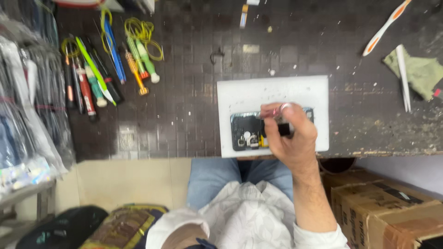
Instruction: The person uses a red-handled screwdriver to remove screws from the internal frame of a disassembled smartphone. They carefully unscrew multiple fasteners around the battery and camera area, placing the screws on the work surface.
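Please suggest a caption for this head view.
Right hand works a tool over an opened phone on a white mat.

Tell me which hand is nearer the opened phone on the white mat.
Right. The right hand rests over the opened phone on the white mat, holding a slim tool; the left hand is out of view.

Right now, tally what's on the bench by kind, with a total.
Opened phone under the right hand: 1
White mat: 1
Screwdrivers and hand tools in the cluster: about 10, overlapping
Toothbrush: 1
Tweezers: 1
Green cloth: 1
Total: about 15
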